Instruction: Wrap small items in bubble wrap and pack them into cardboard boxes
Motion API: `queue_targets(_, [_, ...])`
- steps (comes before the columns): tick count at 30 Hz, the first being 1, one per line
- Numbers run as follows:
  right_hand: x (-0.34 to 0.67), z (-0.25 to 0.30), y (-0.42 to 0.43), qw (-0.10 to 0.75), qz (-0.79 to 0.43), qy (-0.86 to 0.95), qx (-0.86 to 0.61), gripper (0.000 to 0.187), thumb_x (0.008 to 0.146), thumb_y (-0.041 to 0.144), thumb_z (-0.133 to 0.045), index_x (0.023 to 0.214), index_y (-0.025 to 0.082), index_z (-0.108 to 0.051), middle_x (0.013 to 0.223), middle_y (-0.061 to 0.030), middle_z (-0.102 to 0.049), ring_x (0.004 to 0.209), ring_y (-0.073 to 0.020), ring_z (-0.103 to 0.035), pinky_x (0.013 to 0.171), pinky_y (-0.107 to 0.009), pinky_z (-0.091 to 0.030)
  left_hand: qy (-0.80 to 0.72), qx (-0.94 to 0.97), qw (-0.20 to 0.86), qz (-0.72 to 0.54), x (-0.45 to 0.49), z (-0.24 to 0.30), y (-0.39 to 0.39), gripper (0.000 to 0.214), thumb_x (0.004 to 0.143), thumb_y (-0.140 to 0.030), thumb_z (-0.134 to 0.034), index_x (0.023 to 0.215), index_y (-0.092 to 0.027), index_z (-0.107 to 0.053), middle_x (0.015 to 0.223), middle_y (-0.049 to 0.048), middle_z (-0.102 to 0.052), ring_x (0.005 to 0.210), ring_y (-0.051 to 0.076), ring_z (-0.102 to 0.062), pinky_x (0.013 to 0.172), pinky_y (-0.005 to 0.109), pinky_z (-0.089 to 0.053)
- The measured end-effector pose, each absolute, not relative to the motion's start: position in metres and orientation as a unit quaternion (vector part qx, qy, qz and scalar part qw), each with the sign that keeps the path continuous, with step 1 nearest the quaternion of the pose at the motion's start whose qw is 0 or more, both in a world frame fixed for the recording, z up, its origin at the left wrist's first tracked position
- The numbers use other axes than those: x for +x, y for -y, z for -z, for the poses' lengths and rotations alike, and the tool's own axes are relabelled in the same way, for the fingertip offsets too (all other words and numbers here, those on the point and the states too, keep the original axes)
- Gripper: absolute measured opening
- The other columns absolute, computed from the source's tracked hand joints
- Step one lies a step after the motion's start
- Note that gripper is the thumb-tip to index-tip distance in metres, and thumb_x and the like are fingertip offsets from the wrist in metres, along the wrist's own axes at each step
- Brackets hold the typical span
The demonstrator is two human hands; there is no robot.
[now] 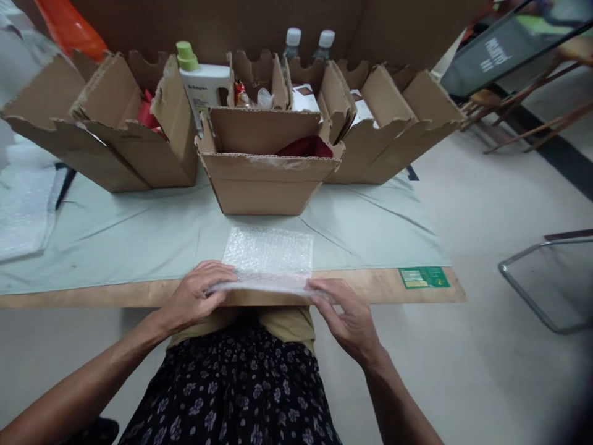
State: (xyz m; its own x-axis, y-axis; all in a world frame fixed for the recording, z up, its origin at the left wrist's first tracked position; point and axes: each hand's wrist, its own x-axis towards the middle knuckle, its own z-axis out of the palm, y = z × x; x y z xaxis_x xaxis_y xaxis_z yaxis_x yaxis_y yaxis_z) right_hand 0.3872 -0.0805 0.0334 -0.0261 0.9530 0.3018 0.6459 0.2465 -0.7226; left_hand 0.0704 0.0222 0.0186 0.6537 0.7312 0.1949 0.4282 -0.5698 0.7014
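Observation:
A sheet of clear bubble wrap [270, 252] lies flat on the table's near edge, its front edge rolled up. My left hand [200, 292] grips the rolled edge at its left end, fingers curled over it. My right hand [348, 318] pinches the right end of the same roll. Just beyond the sheet stands an open cardboard box [271, 179] with something dark red [304, 147] inside.
Open cardboard boxes stand at left [134, 154] and right [384, 142], with more behind. A white bottle with a green cap [204, 83] and two clear bottles [308, 43] stand at the back. A green sticker [424, 277] marks the table [92, 290] edge. A metal chair frame [537, 290] stands on the right.

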Motion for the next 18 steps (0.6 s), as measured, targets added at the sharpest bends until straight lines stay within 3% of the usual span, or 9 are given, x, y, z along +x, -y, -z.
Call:
queue_targets(3, [0.383,-0.03,0.068,0.423,-0.172,0.632,-0.626,0.027,0.095,0.028,-0.067,0.121,0.026,-0.072,0.099,-0.0036,-0.08,0.089,-0.0206,-0.074,0.085,-0.038,-0.061,-0.445,0.777,0.351,-0.274,0.079,-0.027,-0.026,0.016,0.094,-0.029,-0.061,0.096,-0.022,-0.075,0.09,0.0031,-0.08,0.082,0.02,-0.075,0.072,0.03,-0.06])
queue_targets(5, [0.382,-0.022,0.051,0.441,-0.151,0.604,-0.646,0.028,0.096,0.031,-0.065,0.122,0.025,-0.071,0.095,-0.0037,-0.078,0.087,-0.0203,-0.074,0.086,-0.038,-0.06,-0.476,0.753,0.346,-0.295,0.087,-0.027,-0.034,0.017,0.092,-0.033,-0.063,0.093,-0.021,-0.075,0.087,0.0021,-0.079,0.077,0.019,-0.073,0.067,0.028,-0.058])
queue_targets(9, [0.384,0.004,0.012,0.433,-0.082,0.598,-0.67,0.028,0.097,0.035,-0.06,0.12,0.023,-0.071,0.09,-0.0032,-0.077,0.084,-0.0206,-0.072,0.087,-0.04,-0.057,-0.515,0.765,0.26,-0.287,0.105,-0.01,-0.065,0.019,0.092,-0.033,-0.062,0.098,-0.02,-0.075,0.089,0.0029,-0.078,0.078,0.019,-0.072,0.072,0.029,-0.057])
queue_targets(12, [0.39,0.023,-0.004,0.368,-0.007,0.635,-0.68,0.026,0.099,0.031,-0.058,0.118,0.019,-0.071,0.085,-0.004,-0.076,0.082,-0.0212,-0.07,0.085,-0.039,-0.052,-0.538,0.771,0.213,-0.266,0.115,0.006,-0.084,0.025,0.088,-0.028,-0.066,0.109,-0.017,-0.074,0.095,0.0078,-0.077,0.086,0.024,-0.071,0.084,0.038,-0.057])
queue_targets(15, [0.397,0.03,-0.003,0.31,0.074,0.655,-0.685,0.028,0.1,0.031,-0.059,0.121,0.016,-0.069,0.102,-0.0108,-0.078,0.093,-0.0259,-0.069,0.085,-0.041,-0.049,-0.532,0.793,0.133,-0.264,0.116,0.011,-0.086,0.046,0.088,-0.03,-0.069,0.13,-0.012,-0.065,0.106,0.0153,-0.073,0.097,0.031,-0.068,0.091,0.048,-0.055])
queue_targets(18, [0.396,0.016,0.006,0.305,0.115,0.656,-0.681,0.031,0.1,0.03,-0.062,0.128,0.017,-0.064,0.124,-0.015,-0.073,0.109,-0.0294,-0.067,0.09,-0.043,-0.049,-0.472,0.835,0.025,-0.282,0.112,0.003,-0.076,0.053,0.095,-0.031,-0.065,0.143,-0.013,-0.054,0.126,0.0209,-0.067,0.116,0.035,-0.064,0.098,0.05,-0.053])
